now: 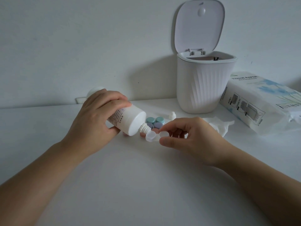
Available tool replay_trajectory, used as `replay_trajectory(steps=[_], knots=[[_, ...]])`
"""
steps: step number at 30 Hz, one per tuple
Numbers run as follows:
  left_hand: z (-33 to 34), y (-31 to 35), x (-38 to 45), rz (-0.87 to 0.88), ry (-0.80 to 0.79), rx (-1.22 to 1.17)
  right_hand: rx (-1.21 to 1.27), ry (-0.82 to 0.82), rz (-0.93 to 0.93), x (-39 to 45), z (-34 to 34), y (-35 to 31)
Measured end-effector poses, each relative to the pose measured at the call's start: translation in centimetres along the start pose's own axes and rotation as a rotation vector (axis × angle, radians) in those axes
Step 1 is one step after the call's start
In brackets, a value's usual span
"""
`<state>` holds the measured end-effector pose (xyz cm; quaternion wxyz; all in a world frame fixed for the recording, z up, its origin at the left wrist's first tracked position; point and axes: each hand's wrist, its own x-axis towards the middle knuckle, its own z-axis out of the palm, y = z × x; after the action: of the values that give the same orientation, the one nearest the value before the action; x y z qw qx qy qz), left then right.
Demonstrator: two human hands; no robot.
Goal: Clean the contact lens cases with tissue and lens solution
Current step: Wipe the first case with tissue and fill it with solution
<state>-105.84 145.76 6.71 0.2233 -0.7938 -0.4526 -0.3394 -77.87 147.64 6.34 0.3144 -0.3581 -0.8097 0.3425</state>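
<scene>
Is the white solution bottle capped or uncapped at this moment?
Uncapped: the white solution bottle shows its bare threaded nozzle, and a small white cap lies on the white table.

Left hand (97,115) tips solution bottle (128,120) over clear lens case (154,136) in right hand (187,136).

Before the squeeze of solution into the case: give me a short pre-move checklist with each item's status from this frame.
1. Solution bottle uncapped, nozzle tipped down: ok.
2. Nozzle over the clear case's open well: ok.
3. Left hand firmly around bottle: ok.
4. Right hand pinching the case steady: ok.
5. Tissue laid out within reach: ok.
6. Liquid already in the well: cannot tell.
</scene>
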Motion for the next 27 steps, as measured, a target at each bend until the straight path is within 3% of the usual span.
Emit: replay_trajectory(steps=[27], knots=[[0.12,-0.21,-0.13,-0.019,-0.003,0.001,0.004,0.022,0.031,0.01,-0.15,0.0]])
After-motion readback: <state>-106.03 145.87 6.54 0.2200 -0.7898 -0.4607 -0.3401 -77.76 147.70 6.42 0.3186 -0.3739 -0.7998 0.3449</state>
